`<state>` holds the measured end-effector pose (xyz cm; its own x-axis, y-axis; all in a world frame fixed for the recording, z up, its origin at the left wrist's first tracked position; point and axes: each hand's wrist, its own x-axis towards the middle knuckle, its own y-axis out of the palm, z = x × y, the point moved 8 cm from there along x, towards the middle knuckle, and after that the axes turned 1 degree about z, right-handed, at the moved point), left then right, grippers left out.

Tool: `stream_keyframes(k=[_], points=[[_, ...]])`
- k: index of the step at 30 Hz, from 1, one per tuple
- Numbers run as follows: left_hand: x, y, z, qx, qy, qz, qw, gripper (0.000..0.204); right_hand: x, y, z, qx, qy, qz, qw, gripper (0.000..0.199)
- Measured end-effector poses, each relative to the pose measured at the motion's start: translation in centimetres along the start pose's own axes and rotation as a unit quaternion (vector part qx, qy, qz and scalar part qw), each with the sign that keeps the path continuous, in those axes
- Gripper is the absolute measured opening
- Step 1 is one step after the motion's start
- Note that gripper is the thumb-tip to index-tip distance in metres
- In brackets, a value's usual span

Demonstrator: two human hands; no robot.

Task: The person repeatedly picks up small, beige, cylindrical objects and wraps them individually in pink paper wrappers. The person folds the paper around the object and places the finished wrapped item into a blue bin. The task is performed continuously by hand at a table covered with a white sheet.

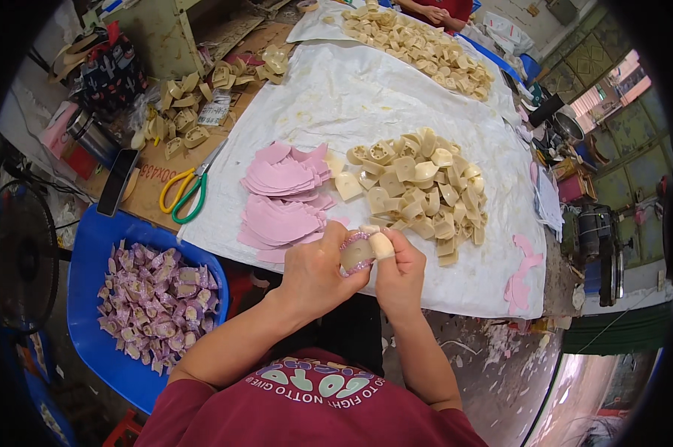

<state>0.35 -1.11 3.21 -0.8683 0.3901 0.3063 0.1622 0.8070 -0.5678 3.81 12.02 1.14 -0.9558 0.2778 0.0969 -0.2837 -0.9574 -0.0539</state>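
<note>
Above the table's near edge, both my hands are closed on one beige plastic shoe heel (pixel 357 257) with a glittery pink-purple strip wrapped round its rim. My left hand (pixel 310 272) grips its left side, and my right hand (pixel 402 274) presses the strip at the right. Pale covers sit on fingertips of my right hand. Just beyond my left hand lie overlapping stacks of pink cut pieces (pixel 277 220). A heap of bare beige heels (pixel 415 186) spreads beyond my right hand. My fingers hide part of the held heel.
At the left, a blue tub (pixel 90 298) holds many covered heels (pixel 158 302). Scissors (pixel 191 190) with yellow and green handles lie near a phone (pixel 118 182). A larger heel pile (pixel 418 52) and a person's hands (pixel 433 13) are at the far end. A fan (pixel 20 253) stands left.
</note>
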Motion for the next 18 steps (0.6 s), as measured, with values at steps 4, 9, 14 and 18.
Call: stream_keyframes(k=[4,9,14,18], points=[[0.3,-0.2,0.4,-0.048,-0.028,-0.018,0.998,0.040,0.6,0.3,-1.9,0.203,0.100,0.057,0.972,0.025],[0.3,0.4,0.5,-0.032,-0.029,-0.012,0.999,0.040,-0.1,0.6,-0.3,0.028,0.034,0.003,0.999,0.031],[0.5,0.5,1.5,-0.073,-0.071,0.019,0.995,0.043,-0.2,0.9,-0.4,0.069,0.040,0.057,0.995,0.033],[0.4,0.6,1.6,-0.187,-0.040,0.060,0.980,0.036,0.0,0.6,0.5,-0.055,-0.017,0.078,0.995,0.034]])
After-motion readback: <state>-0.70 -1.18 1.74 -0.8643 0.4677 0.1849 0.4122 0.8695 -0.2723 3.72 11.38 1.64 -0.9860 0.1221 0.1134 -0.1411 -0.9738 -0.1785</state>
